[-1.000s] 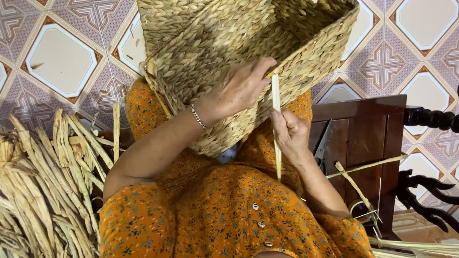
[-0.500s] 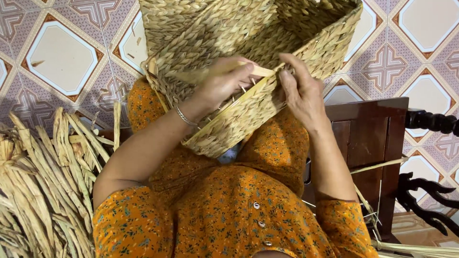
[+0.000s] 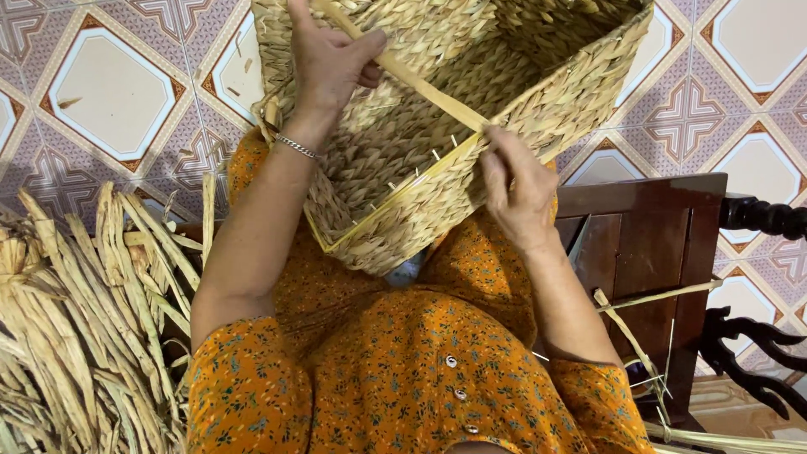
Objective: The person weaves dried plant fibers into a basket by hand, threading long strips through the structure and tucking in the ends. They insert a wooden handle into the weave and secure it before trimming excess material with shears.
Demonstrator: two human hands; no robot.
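A rectangular woven straw basket (image 3: 437, 109) rests tilted on my lap, its opening facing me. My left hand (image 3: 328, 59) reaches inside it and pinches a flat pale straw strip (image 3: 412, 80) that runs diagonally down to the near rim. My right hand (image 3: 517, 189) presses on the basket's near rim where the strip meets it, fingers on the outer wall. Short strip ends stick out along the rim. A silver bracelet sits on my left wrist.
A heap of dried straw strips (image 3: 76, 328) lies at my left. A dark wooden chair (image 3: 664, 252) stands at my right with loose strips (image 3: 647, 336) across it. Patterned floor tiles (image 3: 109, 92) surround everything.
My left hand has gone up into the basket, pulling the strip through the rim. My right hand let go of the strip and moved onto the rim.
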